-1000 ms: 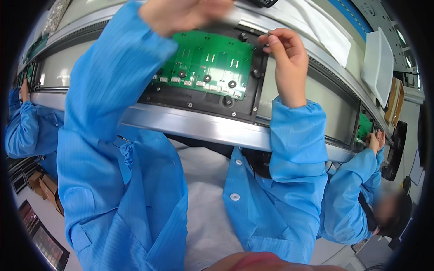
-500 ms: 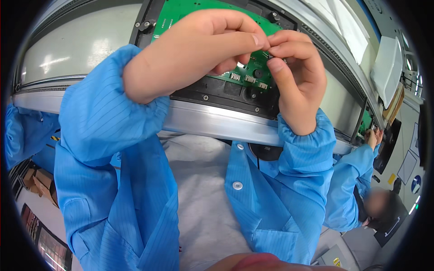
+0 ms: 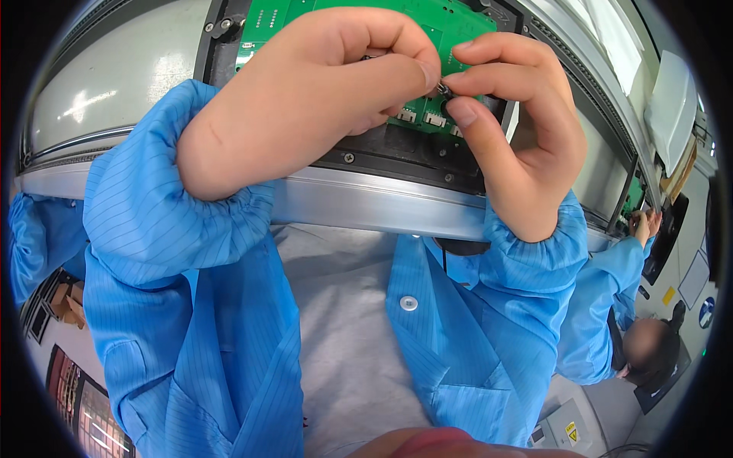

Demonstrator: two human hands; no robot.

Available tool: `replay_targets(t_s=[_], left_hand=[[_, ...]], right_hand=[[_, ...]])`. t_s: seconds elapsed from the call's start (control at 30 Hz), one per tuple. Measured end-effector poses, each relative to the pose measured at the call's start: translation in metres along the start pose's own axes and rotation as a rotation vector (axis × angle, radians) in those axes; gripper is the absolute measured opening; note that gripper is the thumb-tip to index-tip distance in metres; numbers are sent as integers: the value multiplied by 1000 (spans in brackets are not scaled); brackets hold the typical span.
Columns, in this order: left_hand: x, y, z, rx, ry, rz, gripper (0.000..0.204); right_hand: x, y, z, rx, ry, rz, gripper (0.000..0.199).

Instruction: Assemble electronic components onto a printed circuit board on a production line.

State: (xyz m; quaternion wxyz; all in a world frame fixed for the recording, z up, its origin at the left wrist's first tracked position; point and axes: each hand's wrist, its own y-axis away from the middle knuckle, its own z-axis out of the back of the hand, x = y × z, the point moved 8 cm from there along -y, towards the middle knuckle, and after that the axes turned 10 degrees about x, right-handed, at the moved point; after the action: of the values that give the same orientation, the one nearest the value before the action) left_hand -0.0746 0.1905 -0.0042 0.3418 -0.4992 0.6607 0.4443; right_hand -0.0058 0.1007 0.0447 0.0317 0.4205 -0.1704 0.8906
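My right hand (image 3: 531, 126) pinches a small dark component with thin metal leads (image 3: 444, 90) between thumb and fingertips. Right against it are the thumb and fingertip of my left hand (image 3: 321, 95), which is closed. A bit of something dark shows between the left fingers, too small to name. Below both hands lies a green circuit board (image 3: 455, 24) with white connectors (image 3: 434, 120) along its near edge. It sits in a black fixture (image 3: 389, 149), and my hands hide much of its middle.
A silver metal rail (image 3: 366, 200) runs along the near side of the fixture. To the left is a pale glossy surface (image 3: 114, 84). At the right another person in a blue sleeve (image 3: 603, 305) works at a green board (image 3: 633, 197). More blue cloth (image 3: 46, 237) shows far left.
Both hands have drawn slightly apart, the right one moving right. The small component now shows more clearly at the right fingertips. The whole view has shifted a little.
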Motion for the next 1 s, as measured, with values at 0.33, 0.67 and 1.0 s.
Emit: replay_targets(t_s=[0.33, 0.67, 1.0], left_hand=[[9, -4, -3, 1, 185, -3, 12], [4, -4, -5, 58, 317, 31, 26], [-10, 4, -8, 188, 568, -102, 29]], right_hand=[[-5, 1, 2, -12, -32, -103, 15], [-4, -1, 34, 65, 141, -143, 13], [-26, 3, 15, 351, 489, -213, 12]])
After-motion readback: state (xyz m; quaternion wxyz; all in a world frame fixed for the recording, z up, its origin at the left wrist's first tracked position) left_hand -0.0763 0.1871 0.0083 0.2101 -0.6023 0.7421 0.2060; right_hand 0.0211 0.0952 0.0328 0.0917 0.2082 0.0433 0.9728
